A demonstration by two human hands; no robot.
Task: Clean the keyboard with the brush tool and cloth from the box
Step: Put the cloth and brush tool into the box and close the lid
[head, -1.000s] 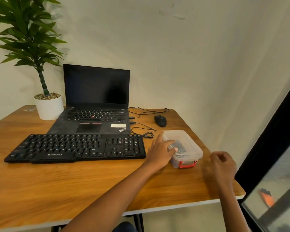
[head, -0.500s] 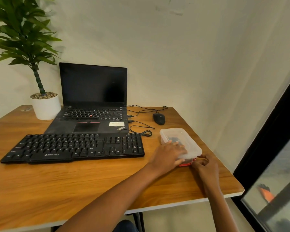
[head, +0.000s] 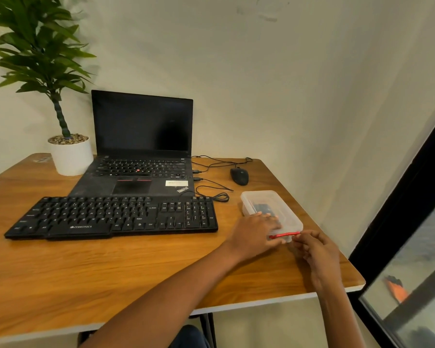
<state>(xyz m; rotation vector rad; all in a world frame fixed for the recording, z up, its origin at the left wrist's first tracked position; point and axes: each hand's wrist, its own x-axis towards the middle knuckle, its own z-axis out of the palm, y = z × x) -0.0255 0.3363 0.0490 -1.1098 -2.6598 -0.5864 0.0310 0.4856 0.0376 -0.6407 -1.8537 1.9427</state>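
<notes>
The clear plastic box [head: 266,199] is parked on the wooden table [head: 111,272], roughly 3 o'clock from the black keyboard [head: 111,217], lid on. The near end of the lid is pressed down by the left hand [head: 255,233], fingers laid out straight, nothing gripped. The red latch [head: 284,234] at the box's 6 o'clock end is pinched by the curled fingertips of the right hand [head: 317,249]. Something dark can be seen through the lid, but can't be made out tbh. A laptop [head: 141,146] is set at the keyboard's 12 o'clock, a mouse [head: 239,176] at the box's 12 o'clock.

Wooden table [head: 111,272] — keyboard [head: 111,217], laptop [head: 141,146], mouse [head: 239,176], box [head: 264,199], potted plant [head: 70,156].
</notes>
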